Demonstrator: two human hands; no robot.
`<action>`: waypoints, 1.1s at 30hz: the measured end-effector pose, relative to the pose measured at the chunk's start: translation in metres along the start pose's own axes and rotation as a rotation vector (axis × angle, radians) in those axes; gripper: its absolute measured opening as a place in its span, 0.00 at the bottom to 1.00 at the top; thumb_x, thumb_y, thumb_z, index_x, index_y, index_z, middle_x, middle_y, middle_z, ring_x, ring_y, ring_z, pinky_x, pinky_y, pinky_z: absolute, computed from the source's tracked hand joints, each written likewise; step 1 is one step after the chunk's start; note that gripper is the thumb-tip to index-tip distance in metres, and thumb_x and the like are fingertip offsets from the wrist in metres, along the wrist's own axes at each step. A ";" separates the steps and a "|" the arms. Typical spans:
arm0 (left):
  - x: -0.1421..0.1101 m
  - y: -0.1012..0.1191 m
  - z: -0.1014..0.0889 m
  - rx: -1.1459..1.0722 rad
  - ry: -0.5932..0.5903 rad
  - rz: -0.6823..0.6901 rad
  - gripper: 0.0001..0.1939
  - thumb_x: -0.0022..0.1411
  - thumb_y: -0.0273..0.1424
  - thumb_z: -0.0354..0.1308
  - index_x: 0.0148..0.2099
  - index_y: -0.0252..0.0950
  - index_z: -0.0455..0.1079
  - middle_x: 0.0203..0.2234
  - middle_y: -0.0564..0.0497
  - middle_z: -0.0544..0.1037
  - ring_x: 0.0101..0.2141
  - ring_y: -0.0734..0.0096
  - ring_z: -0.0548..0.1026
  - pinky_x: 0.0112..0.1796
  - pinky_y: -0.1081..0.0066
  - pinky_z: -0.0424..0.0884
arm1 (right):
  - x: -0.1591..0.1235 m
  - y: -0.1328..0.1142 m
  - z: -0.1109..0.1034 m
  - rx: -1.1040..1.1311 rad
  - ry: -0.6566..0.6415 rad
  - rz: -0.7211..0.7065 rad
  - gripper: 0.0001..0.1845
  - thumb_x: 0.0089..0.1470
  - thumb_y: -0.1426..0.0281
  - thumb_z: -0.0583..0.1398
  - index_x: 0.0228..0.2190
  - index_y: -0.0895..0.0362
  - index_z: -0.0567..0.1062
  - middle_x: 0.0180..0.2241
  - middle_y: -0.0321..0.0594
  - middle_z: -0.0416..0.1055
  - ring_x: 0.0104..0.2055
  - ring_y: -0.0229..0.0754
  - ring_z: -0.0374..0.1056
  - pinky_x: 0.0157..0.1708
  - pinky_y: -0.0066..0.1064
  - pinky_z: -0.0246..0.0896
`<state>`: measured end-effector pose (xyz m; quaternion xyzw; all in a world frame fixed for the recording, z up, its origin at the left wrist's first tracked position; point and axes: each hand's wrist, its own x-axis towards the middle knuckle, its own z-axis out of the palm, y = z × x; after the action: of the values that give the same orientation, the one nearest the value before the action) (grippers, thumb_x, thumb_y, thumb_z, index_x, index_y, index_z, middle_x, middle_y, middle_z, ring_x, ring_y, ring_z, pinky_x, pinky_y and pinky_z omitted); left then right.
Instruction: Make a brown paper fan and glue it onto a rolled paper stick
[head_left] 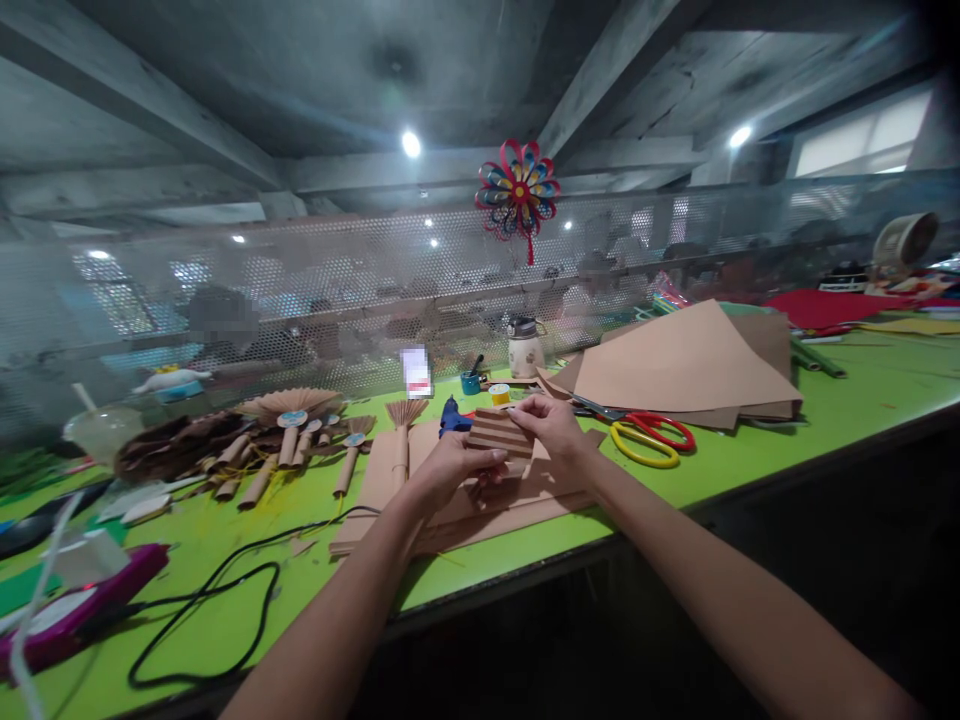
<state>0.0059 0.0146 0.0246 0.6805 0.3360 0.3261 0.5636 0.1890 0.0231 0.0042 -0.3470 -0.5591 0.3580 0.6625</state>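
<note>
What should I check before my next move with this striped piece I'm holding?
1. Grip on the striped piece: ok, left hand and right hand both hold it.
2. Table beneath your hands bare: not ok, brown sheets lie there.
3. Blue tool clear of the striped piece: cannot tell, it is partly hidden behind.
4. Yellow scissor handle and red scissor handle away from your fingers: ok, they lie right of your right hand.
5. Black cable clear of your left forearm: cannot tell, the forearm hides part.
</note>
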 end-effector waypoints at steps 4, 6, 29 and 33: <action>-0.001 0.000 0.000 -0.042 -0.066 0.003 0.12 0.50 0.35 0.66 0.30 0.29 0.74 0.22 0.46 0.76 0.22 0.72 0.72 0.26 0.72 0.67 | 0.000 0.002 -0.002 0.022 -0.028 0.020 0.18 0.39 0.57 0.68 0.24 0.59 0.73 0.23 0.35 0.69 0.25 0.36 0.63 0.28 0.29 0.58; -0.001 0.001 -0.003 -0.069 -0.081 0.019 0.12 0.51 0.35 0.66 0.32 0.29 0.74 0.24 0.45 0.77 0.24 0.71 0.73 0.27 0.73 0.67 | 0.000 0.002 -0.001 0.044 -0.061 0.036 0.18 0.39 0.58 0.68 0.25 0.59 0.74 0.24 0.35 0.69 0.25 0.36 0.64 0.28 0.30 0.59; 0.011 0.002 -0.018 -0.197 0.322 0.128 0.17 0.43 0.39 0.69 0.30 0.31 0.74 0.22 0.51 0.74 0.27 0.71 0.72 0.34 0.69 0.68 | -0.008 -0.006 0.003 0.068 -0.262 0.062 0.27 0.41 0.63 0.68 0.43 0.60 0.70 0.21 0.30 0.65 0.22 0.34 0.61 0.24 0.28 0.56; 0.012 0.000 -0.019 -0.135 0.379 0.148 0.17 0.44 0.40 0.68 0.29 0.30 0.74 0.22 0.51 0.73 0.25 0.73 0.69 0.28 0.73 0.64 | -0.005 0.001 0.001 0.053 -0.254 0.046 0.28 0.41 0.64 0.68 0.44 0.61 0.70 0.19 0.29 0.64 0.21 0.33 0.59 0.24 0.28 0.57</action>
<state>-0.0030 0.0354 0.0282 0.5905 0.3627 0.5106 0.5090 0.1877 0.0195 0.0015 -0.2941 -0.6208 0.4289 0.5866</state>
